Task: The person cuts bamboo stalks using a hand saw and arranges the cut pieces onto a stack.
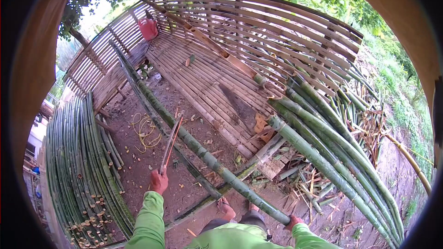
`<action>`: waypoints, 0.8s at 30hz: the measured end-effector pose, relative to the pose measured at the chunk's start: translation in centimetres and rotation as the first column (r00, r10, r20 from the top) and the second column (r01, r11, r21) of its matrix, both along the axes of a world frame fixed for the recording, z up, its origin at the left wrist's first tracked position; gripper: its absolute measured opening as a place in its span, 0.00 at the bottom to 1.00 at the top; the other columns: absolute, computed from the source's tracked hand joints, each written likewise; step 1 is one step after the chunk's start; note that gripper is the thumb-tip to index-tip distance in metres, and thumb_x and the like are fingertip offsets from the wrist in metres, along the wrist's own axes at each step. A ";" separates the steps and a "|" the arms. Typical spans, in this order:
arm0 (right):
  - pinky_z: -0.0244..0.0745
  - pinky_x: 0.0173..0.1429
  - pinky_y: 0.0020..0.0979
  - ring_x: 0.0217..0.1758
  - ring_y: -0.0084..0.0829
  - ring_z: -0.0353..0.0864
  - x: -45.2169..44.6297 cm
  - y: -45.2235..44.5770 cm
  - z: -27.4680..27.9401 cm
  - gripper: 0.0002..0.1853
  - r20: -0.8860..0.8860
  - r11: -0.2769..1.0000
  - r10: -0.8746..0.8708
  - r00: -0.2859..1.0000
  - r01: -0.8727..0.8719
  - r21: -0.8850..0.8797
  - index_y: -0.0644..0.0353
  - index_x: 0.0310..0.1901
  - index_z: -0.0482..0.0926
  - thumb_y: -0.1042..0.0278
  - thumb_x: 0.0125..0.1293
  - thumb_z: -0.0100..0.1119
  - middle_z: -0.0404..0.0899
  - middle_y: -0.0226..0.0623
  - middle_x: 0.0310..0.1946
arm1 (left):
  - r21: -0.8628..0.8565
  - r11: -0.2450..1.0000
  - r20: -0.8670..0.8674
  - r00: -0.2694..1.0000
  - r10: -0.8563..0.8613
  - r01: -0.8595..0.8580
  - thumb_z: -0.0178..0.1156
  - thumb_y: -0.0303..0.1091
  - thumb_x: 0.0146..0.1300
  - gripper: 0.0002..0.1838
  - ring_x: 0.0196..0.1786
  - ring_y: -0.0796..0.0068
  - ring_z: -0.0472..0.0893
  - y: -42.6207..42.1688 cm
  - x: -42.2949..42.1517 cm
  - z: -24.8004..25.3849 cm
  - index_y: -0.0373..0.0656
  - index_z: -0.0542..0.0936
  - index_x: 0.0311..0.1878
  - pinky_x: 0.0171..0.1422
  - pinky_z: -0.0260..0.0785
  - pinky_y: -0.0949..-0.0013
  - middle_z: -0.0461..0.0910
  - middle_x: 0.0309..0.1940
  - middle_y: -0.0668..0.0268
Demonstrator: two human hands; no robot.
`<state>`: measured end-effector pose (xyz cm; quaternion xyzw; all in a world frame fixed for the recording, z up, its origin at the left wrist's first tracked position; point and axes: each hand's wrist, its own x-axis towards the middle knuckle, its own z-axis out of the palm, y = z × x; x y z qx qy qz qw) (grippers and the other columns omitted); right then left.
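A hand saw with a thin orange-red blade edge (pixel 171 143) rises from my left hand (pixel 159 181), which is closed round its lower end. The saw's upper part lies close to a long green bamboo pole (pixel 199 151); whether they touch I cannot tell. My right hand (pixel 293 222) is closed round the near end of that pole, at the lower right. The pole slants away to the upper left. Another dark green pole (pixel 187 161) runs beside it, and a crosswise pole (pixel 247 170) passes beneath near my feet.
Stacked thin bamboo (pixel 76 143) fills the left side. A slatted bamboo bench (pixel 203 87) with a red container (pixel 148 28) stands ahead. Thick green poles (pixel 323 157) lie at the right, above offcuts (pixel 314 189). A yellow cord (pixel 146 131) lies on the ground.
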<state>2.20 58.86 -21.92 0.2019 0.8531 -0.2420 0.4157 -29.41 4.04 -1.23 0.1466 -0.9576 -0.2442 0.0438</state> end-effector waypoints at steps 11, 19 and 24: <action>0.76 0.57 0.38 0.50 0.44 0.82 1.9 2.3 -0.4 0.31 0.145 0.997 0.049 0.988 -0.056 0.046 0.57 0.46 0.82 0.51 0.37 0.73 0.83 0.47 0.43 | -0.143 0.979 0.113 0.980 0.162 -0.146 0.53 0.54 0.67 0.28 0.32 0.41 0.80 -0.1 -1.9 -2.8 0.35 0.80 0.27 0.33 0.69 0.52 0.78 0.23 0.42; 0.77 0.54 0.40 0.46 0.47 0.83 -0.4 -1.3 8.2 0.28 -0.059 0.991 0.068 0.996 -0.061 0.122 0.59 0.40 0.82 0.52 0.37 0.73 0.83 0.50 0.39 | -0.143 0.989 0.160 0.986 0.048 -0.025 0.52 0.58 0.66 0.28 0.38 0.39 0.81 -1.4 -5.2 -3.6 0.36 0.80 0.35 0.41 0.74 0.47 0.80 0.31 0.42; 0.77 0.55 0.41 0.47 0.48 0.82 -2.7 -3.5 8.4 0.28 -0.147 0.972 0.155 0.977 -0.124 0.202 0.59 0.41 0.80 0.55 0.36 0.75 0.83 0.50 0.39 | -0.090 0.995 0.163 0.986 -0.026 0.041 0.51 0.59 0.66 0.29 0.38 0.39 0.80 -0.7 -3.6 -1.8 0.36 0.79 0.36 0.42 0.74 0.48 0.80 0.31 0.42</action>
